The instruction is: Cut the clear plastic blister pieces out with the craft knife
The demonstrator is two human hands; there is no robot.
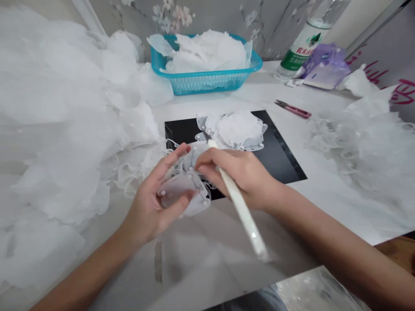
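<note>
A beaded organza petal [181, 190] is held above the 7 o'clock corner of a black mat [275, 147], clamped between thumb and fingers of the left hand [147, 207], seemingly for steadiness. A white stick [243, 211] is gripped penlike by the right hand [236, 177], just beside it.

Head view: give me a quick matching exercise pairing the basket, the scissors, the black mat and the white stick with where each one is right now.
Things:
1. Turquoise basket
2. Pink-handled scissors
3. Black mat
4. White stick

Places:
A. In the right hand
B. Under beaded white fabric
C. At the back of the table, piled with white material
D. Lying on the table, right of the mat

Pairs: 1-C, 2-D, 3-B, 4-A
</note>
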